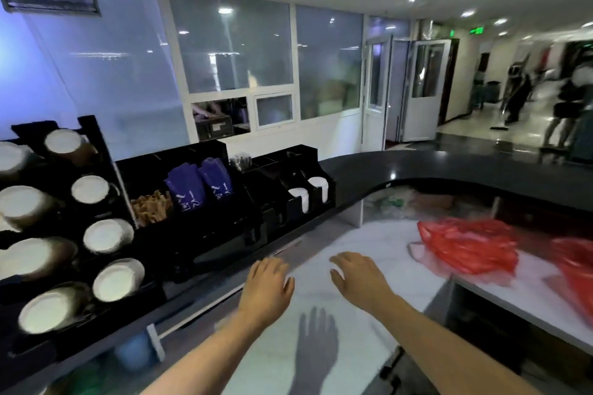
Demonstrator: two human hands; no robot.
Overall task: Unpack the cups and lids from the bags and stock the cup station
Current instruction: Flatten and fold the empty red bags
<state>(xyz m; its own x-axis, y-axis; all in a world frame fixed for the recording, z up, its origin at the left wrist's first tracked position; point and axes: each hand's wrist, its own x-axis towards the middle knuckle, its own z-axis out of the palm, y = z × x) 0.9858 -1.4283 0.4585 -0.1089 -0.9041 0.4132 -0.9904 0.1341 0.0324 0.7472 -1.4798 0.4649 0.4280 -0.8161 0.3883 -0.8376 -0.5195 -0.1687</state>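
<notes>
both hands, left hand (pixel 268 285) and right hand (pixel 359 276), are hovering empty, fingers apart; reaching gently for the red bag (pixel 468 245) is looking best.

the left hand (pixel 268 285) and the right hand (pixel 359 279) are bare, with slim fingers and bare wrists. the left forearm (pixel 205 353), toward 7 o'clock, and the right forearm (pixel 449 340), toward 5 o'clock, are uncovered right to the picture's lower edge. blur softens nails and knuckles, so finer marks cannot be told.
</notes>
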